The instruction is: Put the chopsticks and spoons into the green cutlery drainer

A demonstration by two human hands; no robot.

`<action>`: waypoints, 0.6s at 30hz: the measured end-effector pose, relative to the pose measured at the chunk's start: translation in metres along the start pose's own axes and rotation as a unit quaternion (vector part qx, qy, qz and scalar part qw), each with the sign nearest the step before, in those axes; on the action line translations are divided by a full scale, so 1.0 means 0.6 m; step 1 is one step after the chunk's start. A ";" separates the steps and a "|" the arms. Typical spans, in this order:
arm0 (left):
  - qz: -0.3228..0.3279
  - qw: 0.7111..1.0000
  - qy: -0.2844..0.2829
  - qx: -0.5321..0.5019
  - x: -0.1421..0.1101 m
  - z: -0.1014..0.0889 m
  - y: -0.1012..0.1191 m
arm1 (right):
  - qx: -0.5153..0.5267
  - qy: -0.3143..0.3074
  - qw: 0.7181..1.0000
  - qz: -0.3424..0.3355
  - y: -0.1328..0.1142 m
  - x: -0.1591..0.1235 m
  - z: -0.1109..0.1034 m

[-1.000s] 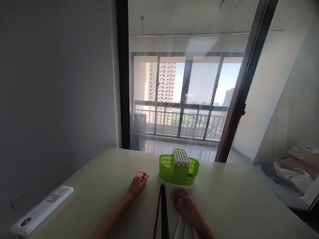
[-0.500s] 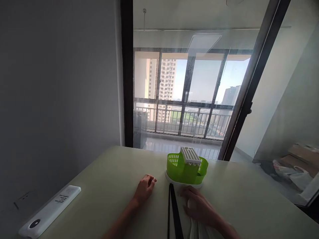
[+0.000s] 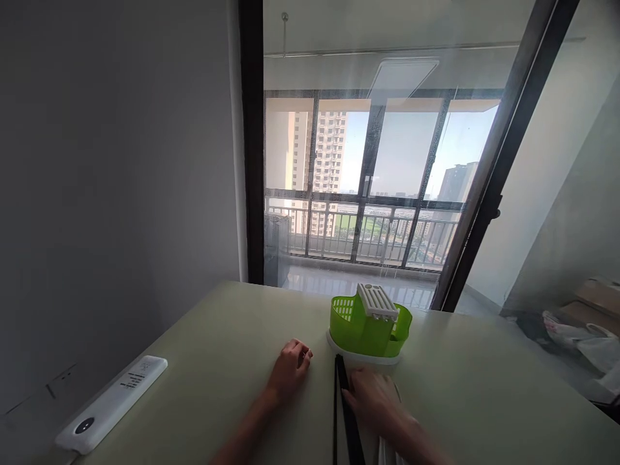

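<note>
A green caddy (image 3: 361,329) with a white slotted top (image 3: 376,300) and white base stands upright on the table. My left hand (image 3: 292,365) rests left of it, fingers loosely curled, with nothing seen in them. In front of the caddy lie a thin black stick (image 3: 334,413) and a wider black strip (image 3: 351,426), both pointing toward me. My right hand (image 3: 375,394) is just right of the strip, its thumb side at or touching the strip's edge; motion blurs its bent fingers. Pale slender items (image 3: 385,450), mostly hidden, lie beneath my right wrist.
A long white device (image 3: 116,400) with a dark oval spot lies at the left table edge. Behind the pale table (image 3: 232,323) is a dark-framed glass door (image 3: 252,142). Bags and cardboard (image 3: 581,336) are on the floor at right.
My right hand has shifted left toward the black strip, over the pale items. My left hand keeps its pose. The whole view has shifted slightly.
</note>
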State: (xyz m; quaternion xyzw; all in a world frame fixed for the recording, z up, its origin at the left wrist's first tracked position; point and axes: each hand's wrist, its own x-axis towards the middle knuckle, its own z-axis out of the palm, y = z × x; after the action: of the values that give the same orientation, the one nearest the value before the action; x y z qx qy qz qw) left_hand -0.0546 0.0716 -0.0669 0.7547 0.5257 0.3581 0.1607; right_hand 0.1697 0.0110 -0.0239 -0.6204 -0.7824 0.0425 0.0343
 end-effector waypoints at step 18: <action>0.040 0.997 -0.020 0.064 -0.012 0.008 0.009 | 0.006 -0.020 1.000 0.012 -0.017 0.033 0.012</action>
State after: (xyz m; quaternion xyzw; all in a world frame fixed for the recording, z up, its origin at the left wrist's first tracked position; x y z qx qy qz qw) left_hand -0.0491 0.0634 -0.0695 0.7908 0.5135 0.3147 0.1088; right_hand 0.1545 0.0277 -0.0301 -0.6288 -0.7749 0.0596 0.0219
